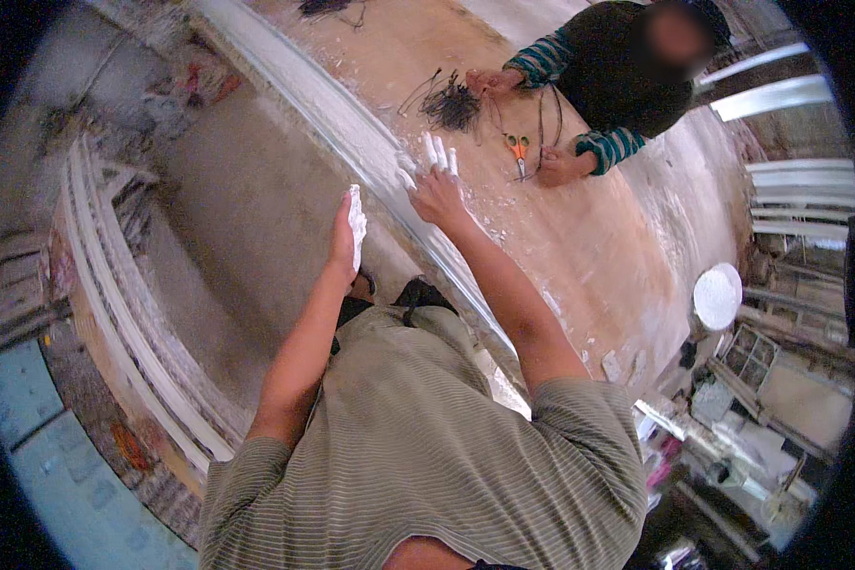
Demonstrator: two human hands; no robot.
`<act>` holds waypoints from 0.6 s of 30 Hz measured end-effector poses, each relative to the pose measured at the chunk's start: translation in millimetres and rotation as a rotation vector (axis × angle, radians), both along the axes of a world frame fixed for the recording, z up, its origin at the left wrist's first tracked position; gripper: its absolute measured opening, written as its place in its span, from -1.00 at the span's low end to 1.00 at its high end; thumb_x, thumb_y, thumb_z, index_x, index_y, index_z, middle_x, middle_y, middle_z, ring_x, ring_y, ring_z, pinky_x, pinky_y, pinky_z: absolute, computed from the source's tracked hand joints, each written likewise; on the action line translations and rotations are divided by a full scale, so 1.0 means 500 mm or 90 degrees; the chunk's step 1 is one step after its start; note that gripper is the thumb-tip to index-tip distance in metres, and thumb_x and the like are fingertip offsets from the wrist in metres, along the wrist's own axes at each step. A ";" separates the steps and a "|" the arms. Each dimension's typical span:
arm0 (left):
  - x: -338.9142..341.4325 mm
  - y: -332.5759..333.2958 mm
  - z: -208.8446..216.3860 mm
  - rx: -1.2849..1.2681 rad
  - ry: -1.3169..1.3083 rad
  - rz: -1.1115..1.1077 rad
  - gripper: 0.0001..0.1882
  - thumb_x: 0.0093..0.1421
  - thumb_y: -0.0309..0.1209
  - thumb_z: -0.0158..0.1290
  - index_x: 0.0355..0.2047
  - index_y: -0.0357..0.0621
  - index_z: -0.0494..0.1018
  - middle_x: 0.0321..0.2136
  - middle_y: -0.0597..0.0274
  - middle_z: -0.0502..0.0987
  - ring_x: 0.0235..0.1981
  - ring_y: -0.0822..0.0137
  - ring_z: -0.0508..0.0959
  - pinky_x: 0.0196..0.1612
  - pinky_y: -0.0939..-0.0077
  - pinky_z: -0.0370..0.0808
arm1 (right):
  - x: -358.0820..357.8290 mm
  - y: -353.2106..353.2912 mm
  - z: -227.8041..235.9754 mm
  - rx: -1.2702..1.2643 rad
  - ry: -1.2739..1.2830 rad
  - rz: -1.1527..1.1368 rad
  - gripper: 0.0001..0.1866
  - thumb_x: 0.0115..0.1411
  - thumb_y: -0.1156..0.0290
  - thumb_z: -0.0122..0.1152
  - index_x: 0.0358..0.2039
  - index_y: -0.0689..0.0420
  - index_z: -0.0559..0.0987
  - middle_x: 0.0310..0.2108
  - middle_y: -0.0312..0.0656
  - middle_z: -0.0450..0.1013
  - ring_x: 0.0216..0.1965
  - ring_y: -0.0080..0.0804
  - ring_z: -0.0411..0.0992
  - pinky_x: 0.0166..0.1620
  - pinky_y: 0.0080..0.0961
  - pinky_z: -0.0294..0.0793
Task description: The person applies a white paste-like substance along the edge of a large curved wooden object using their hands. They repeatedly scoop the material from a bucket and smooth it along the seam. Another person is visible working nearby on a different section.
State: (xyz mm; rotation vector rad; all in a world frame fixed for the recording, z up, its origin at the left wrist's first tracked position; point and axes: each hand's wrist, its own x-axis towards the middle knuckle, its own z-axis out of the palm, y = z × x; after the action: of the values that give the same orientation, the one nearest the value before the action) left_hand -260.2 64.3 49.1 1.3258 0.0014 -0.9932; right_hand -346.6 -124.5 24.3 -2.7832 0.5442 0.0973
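My right hand (437, 192) is over a long, narrow trough-like strip (325, 106) smeared with white paste. Its fingers are spread and coated white, pointing away from me. Whether the fingertips touch the strip I cannot tell. To the left, beyond the strip's near edge, my left hand (349, 228) is held up edge-on above the floor. Its fingers are straight, and a thick layer of white paste covers the palm side. Neither hand grasps anything. The strip runs along the near edge of a brown worktable (579, 242) spotted with white crumbs.
Across the table a person in striped sleeves (610, 147) handles dark strands (453, 103). Orange-and-green scissors (518, 152) lie between that person's hands. A round white container (718, 296) stands at the right. Long white mouldings (114, 256) lie at the left; more (803, 195) are stacked at the right.
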 end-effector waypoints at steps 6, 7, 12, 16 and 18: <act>0.137 -0.005 -0.005 -0.027 0.027 -0.061 -0.17 0.28 0.15 -0.26 0.36 -0.18 -0.08 0.39 0.21 -0.09 0.40 0.25 -0.10 0.37 0.38 -0.22 | 0.010 -0.021 -0.035 -0.002 -0.017 0.074 -0.42 0.17 0.12 0.00 0.17 0.12 0.34 0.06 0.17 0.31 0.11 0.11 0.27 0.20 -0.02 0.17; 0.159 0.000 -0.009 -0.039 0.030 -0.062 -0.18 0.30 0.12 -0.25 0.36 -0.21 -0.09 0.38 0.20 -0.08 0.39 0.24 -0.08 0.37 0.39 -0.20 | -0.014 -0.021 -0.029 0.059 0.083 0.104 -0.38 0.15 0.15 0.03 0.19 0.17 0.30 0.08 0.20 0.29 0.14 0.12 0.25 0.22 -0.04 0.16; 0.254 0.043 -0.069 -0.059 0.031 -0.064 -0.19 0.29 0.16 -0.27 0.36 -0.11 -0.07 0.39 0.26 -0.10 0.40 0.24 -0.14 0.37 0.35 -0.28 | -0.141 0.056 0.051 0.149 0.111 0.002 -0.32 0.00 0.24 0.24 0.17 0.13 0.33 0.06 0.17 0.32 0.03 0.14 0.34 0.06 0.01 0.35; 0.283 0.022 -0.015 -0.023 0.075 -0.084 -0.14 0.29 0.14 -0.23 0.35 -0.27 -0.10 0.37 0.13 -0.04 0.38 0.22 -0.06 0.36 0.41 -0.18 | -0.136 0.093 -0.029 0.054 -0.012 -0.202 -0.38 -0.06 0.30 0.29 0.04 0.26 0.40 -0.07 0.24 0.37 -0.03 0.14 0.37 0.02 0.05 0.34; 0.297 0.013 -0.018 -0.048 0.049 -0.096 -0.13 0.28 0.15 -0.23 0.35 -0.28 -0.11 0.37 0.10 -0.06 0.38 0.20 -0.06 0.36 0.41 -0.19 | -0.047 0.088 -0.022 0.075 0.011 -0.222 -0.43 -0.05 0.29 0.29 -0.03 0.30 0.43 -0.10 0.25 0.39 -0.05 0.15 0.38 0.02 0.04 0.35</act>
State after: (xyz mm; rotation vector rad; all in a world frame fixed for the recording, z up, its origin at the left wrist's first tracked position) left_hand -111.8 70.9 40.1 1.2319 -0.0775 -1.1610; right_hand -370.1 -80.5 13.2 -2.5333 0.9848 0.0740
